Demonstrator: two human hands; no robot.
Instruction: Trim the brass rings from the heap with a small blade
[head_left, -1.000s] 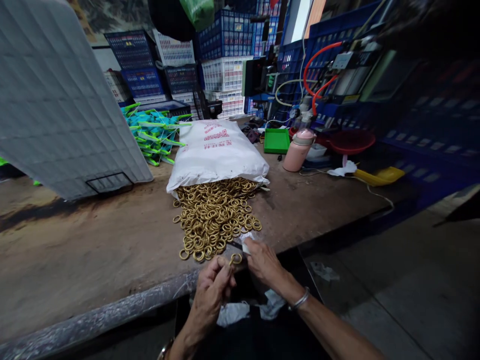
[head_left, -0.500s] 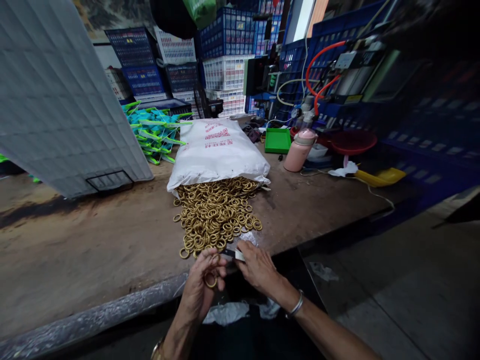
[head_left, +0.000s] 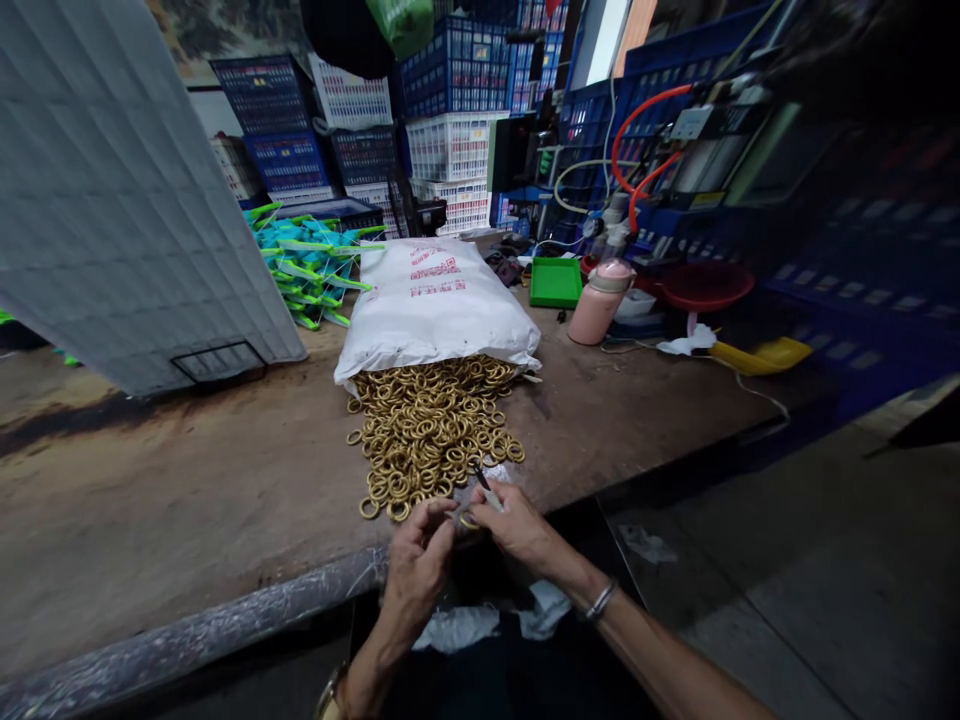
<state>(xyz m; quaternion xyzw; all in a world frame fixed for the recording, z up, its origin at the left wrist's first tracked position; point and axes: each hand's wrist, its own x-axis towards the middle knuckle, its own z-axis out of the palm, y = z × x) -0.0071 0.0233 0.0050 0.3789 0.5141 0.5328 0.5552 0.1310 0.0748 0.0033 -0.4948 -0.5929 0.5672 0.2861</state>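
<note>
Your two bare hands met at the near edge of a brown worktable, in front of a spread heap of gold-coloured rings. The heap lay at the open mouth of a white sack with red print. A single ring was between your hands, at the fingertips, on the near side of the heap.

Your left hand had its thumb and fingertips drawn together, seeming to pinch that ring at its left side; the exact points of contact were too small to tell. Your right hand was closed around the pale handle of a slim tool, its dark tip standing up and pointing forward, toward the heap. Your right fingers were also close by the ring, though whether they touched it could not be told.

As a judgement, so small a ring called for a firm pinch on the rim, with the fingertips kept back from the side facing the tool. The tip looked sharp, so its upward angle was the safer one while both sets of fingers were this near each other. Bringing it down called for a slow turn of the wrist, a light touch and a path that led past the left thumb, never toward it. Too slack a pinch could have let the ring spin or slip; a hard push could have made the tip skid off its curved surface.
</note>
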